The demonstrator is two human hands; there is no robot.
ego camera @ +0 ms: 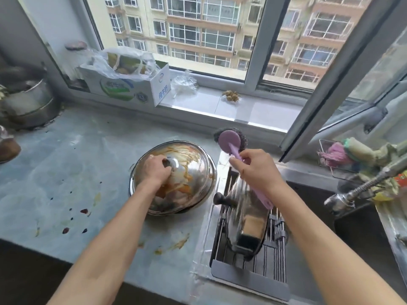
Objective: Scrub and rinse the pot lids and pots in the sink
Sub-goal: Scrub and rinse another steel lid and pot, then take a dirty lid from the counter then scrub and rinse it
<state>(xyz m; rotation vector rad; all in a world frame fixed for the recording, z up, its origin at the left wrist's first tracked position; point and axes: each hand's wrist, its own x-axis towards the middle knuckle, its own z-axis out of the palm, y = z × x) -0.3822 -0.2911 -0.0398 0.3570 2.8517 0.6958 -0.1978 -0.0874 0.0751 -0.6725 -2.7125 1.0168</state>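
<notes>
The left hand (157,169) grips the knob of the big steel lid (176,177) in the middle of the frame, fingers curled around it. The right hand (255,170) is closed around the purple handle of the scrub brush (230,140), whose steel-wool head points up toward the window sill.

The lid sits on a pot, of which only the rim shows, on the grey counter (77,150) just left of the sink (312,216), not yet in it. It is streaked with orange-brown sauce. A second lid (244,208) lies on the drain rack (253,267) over the left part of the sink, with a sponge (253,227) on it.

I think the main risk is the lifting. The knob is small and may be greasy, so the wide lid could tip or slip from the fingers and hit the counter or the rack. Sauce may drip on the counter, which has spots already. The rack holds one lid now, so a second could knock it or slide off. The faucet (343,194) at the right edge hangs low and could be struck. The brush, held by one hand only, may drop if that hand helps.
</notes>
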